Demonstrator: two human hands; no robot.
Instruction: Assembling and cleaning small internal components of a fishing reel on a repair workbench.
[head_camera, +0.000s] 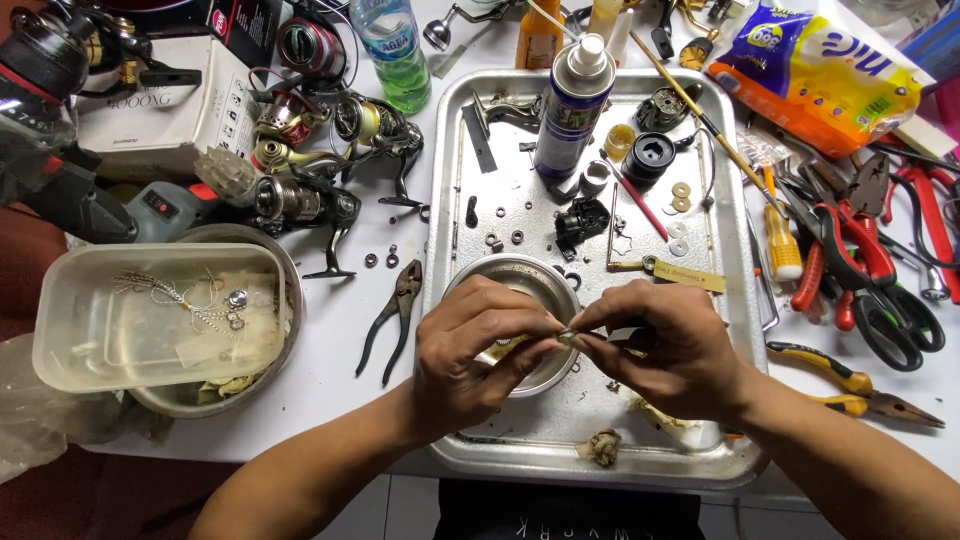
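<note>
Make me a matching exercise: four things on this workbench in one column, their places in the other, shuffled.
1. spray can
2. dark pliers
3. small metal part
4. plastic tub

a. pinched between the fingers of both hands
b. standing upright at the back of the metal tray
c. sitting in a steel bowl at far left
d. lying on the white table just left of the tray

Pairs: 1-b, 2-d, 3-a, 4-c

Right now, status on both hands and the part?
Left hand and right hand pinch small metal part. Over metal bowl on tray. Nothing obstructing.

White table (340, 395) bears metal tray (455, 180), pliers (392, 318), plastic tub (150, 315)
</note>
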